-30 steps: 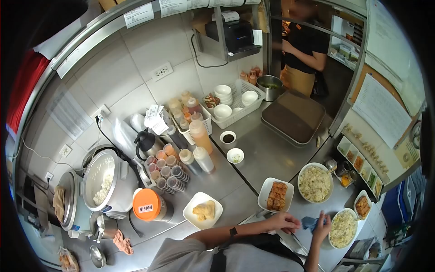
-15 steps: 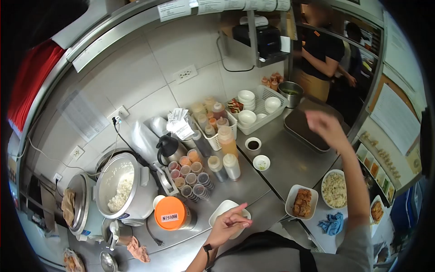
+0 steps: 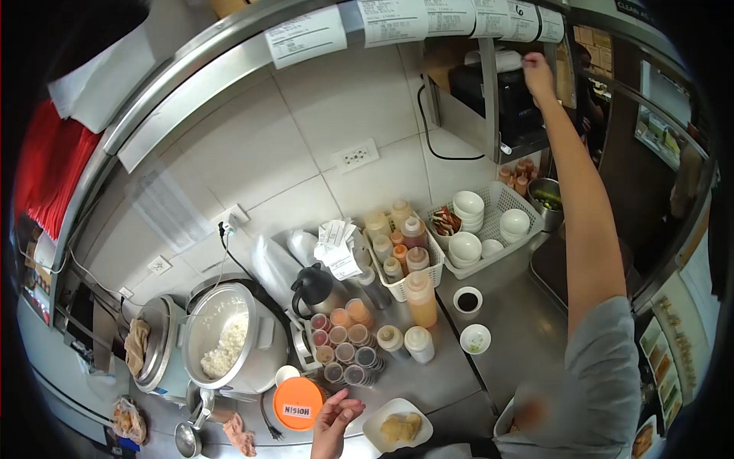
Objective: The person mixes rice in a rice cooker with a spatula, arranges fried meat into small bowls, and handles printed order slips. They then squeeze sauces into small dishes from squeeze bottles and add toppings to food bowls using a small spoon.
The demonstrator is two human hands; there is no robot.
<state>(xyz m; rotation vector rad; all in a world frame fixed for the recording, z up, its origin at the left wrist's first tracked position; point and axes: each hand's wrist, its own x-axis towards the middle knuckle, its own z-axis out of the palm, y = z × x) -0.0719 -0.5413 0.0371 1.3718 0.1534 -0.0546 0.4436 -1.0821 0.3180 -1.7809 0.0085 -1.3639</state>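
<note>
My right hand (image 3: 538,76) is raised at the upper right, beside the black printer (image 3: 514,99) on the metal shelf. Its fingers are bent together near the printer's top edge; whatever they hold, if anything, is too small to make out. My left hand (image 3: 337,420) is low in the view with fingers apart and nothing in it. It is between the orange-lidded hoisin tub (image 3: 298,404) and a white square dish (image 3: 375,430) with pale yellow food (image 3: 401,429). Paper tickets (image 3: 394,21) hang along the rail above.
An open rice cooker (image 3: 264,336) stands left. Sauce cups (image 3: 345,352), bottles (image 3: 420,344) and a basket of white bowls (image 3: 489,260) line the counter. Two small bowls, one with dark sauce (image 3: 468,300), sit right of centre. Another person (image 3: 592,107) is partly visible behind the shelf.
My right hand has risen from over the dark tray to the printer. My left hand has moved left, off the white dish. The view has shifted, and the blue cloth is out of sight.
</note>
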